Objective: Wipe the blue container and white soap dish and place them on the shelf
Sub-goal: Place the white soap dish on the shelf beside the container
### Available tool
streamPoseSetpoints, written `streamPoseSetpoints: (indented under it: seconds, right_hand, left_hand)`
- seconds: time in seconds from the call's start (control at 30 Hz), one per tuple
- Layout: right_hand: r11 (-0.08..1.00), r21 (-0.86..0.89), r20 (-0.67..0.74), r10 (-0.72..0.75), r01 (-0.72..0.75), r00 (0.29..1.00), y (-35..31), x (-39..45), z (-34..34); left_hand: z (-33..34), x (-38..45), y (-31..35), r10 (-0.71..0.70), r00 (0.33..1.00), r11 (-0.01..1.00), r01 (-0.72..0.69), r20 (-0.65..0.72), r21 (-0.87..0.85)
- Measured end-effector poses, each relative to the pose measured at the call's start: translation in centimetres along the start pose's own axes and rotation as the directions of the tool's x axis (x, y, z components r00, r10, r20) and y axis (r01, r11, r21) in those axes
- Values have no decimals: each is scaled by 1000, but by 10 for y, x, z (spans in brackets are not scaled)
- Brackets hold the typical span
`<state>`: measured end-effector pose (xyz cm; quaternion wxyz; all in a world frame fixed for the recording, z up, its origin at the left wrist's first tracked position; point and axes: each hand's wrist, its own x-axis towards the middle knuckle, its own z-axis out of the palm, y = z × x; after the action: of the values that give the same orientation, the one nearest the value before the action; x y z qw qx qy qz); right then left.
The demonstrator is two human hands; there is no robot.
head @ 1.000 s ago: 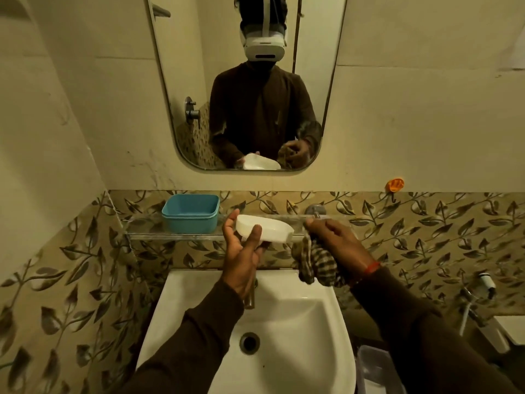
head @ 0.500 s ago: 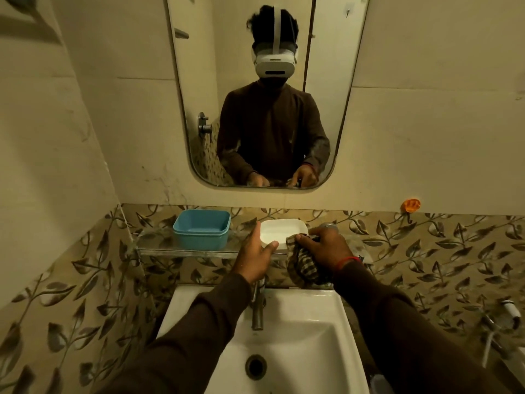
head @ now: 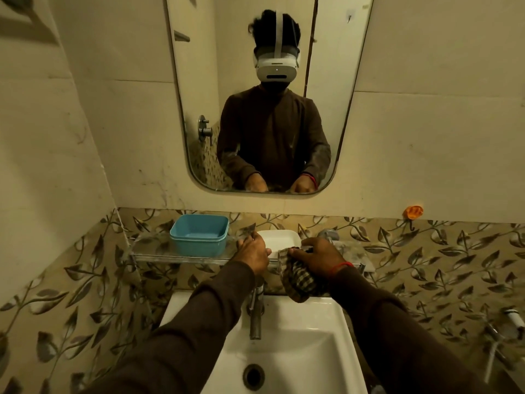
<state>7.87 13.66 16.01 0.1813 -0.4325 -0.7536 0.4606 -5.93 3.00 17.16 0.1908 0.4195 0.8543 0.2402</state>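
Glass shelf point(head: 153, 253) on the far wall, clear with a metal front rail. Blue container point(head: 199, 235) sits on it at left: plastic, square, rounded corners, open top, upright. White soap dish point(head: 279, 239) is on the shelf just right of it, apart from it: smooth, shallow, rounded rectangle.

My left hand point(head: 252, 251) rests at the dish's left edge, fingers touching it, loosely curled and not clamped round it as far as I can tell. My right hand point(head: 318, 257) is closed on a checked cloth point(head: 297, 282), brown and cream weave, bunched, hanging down past the shelf rail toward the basin. The cloth's top touches the dish's near right corner.

Below, a white ceramic sink point(head: 284, 345), square-edged, with a dark round drain. A metal tap point(head: 255, 314) stands between my forearms, partly hidden by my left sleeve. Mirror point(head: 244, 52) above, rounded corners. Leaf-pattern tiles point(head: 426, 260) run behind the shelf. Orange hook point(head: 413, 212) on the wall far right. Chrome fitting just behind my right hand, blurred.
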Motion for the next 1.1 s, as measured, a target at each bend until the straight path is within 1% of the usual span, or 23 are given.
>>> streamPoseSetpoints:
  seconds: [0.07, 0.2, 0.27, 0.3, 0.33, 0.37, 0.4, 0.43, 0.47, 0.5, 0.53, 0.6, 0.63, 0.7, 0.77, 0.8, 0.83, 0.9, 0.97, 1.03, 1.1]
  right_hand:
    - [997, 75, -31, -31, 34, 999, 3, -8, -3]
    - [980, 117, -116, -148, 161, 982, 9, -27, -11]
    - [972, 129, -137, -179, 197, 974, 13, -37, -14]
    - [969, 136, -145, -188, 208, 971, 16, -43, -16]
    - [966, 137, -152, -199, 220, 968, 18, -47, -18]
    - [963, 139, -157, -209, 231, 965, 21, -51, -19]
    - [960, 151, -157, -211, 235, 965, 24, -56, -20]
    - [956, 183, -160, -201, 229, 966, 26, -59, -20]
    - [948, 232, -168, -179, 216, 969, 29, -62, -18]
    - [939, 283, -179, -149, 196, 973, 31, -65, -15]
    - [926, 334, -184, -121, 177, 975, 34, -68, -11]
    - [882, 454, -148, -68, 129, 987, 39, -74, 0]
    - [851, 517, -105, -45, 93, 993, 42, -76, 8]
    - [772, 635, 0, -14, 10, 1000, 47, -81, 20]
    - [680, 731, 91, -17, -55, 996, 52, -86, 27]
    - [660, 749, 116, -34, -64, 993, 54, -88, 27]
    - [679, 732, 124, -55, -54, 991, 55, -89, 26]
    - [779, 627, 115, -88, -3, 989, 58, -91, 24]
    - [846, 533, 108, -100, 27, 989, 61, -90, 27]
    - [867, 496, 136, -142, 57, 980, 64, -87, 31]
    - [868, 486, 223, -236, 102, 946, 66, -84, 35]
  left_hand:
    - [2, -1, 0, -1, 1000, 999, 1, 12, 32]
    - [3, -5, -3, 31, 999, 999, -30, -25, 16]
    - [7, -12, -5, 57, 994, 997, -61, -98, -41]
    - [10, -18, -7, 76, 983, 993, -90, -168, -77]
    - [15, -25, -9, 109, 958, 985, -140, -265, -99]
    - [22, -35, -11, 163, 911, 973, -212, -378, -93]
    - [30, -46, -13, 225, 850, 953, -293, -477, -72]
    - [41, -57, -14, 281, 800, 927, -370, -531, -68]
    - [55, -69, -15, 316, 782, 897, -430, -537, -100]
    - [70, -81, -16, 325, 799, 868, -465, -505, -177]
    - [85, -92, -17, 315, 839, 840, -465, -444, -281]
    - [107, -109, -15, 263, 920, 791, -379, -292, -481]
    - [115, -114, -15, 228, 947, 748, -320, -228, -582]
    - [120, -118, -18, 153, 981, 617, -191, -121, -764]
    - [120, -115, -27, 92, 995, 502, -89, -49, -860]
    - [118, -113, -32, 70, 997, 458, -46, -16, -888]
    - [117, -111, -36, 53, 999, 423, -14, 10, -906]
    - [116, -112, -43, 18, 999, 366, 35, 45, -930]
    - [115, -114, -45, -13, 997, 316, 72, 71, -946]
    - [112, -115, -46, -36, 995, 261, 96, 90, -960]
    - [108, -113, -50, -56, 994, 227, 103, 93, -968]
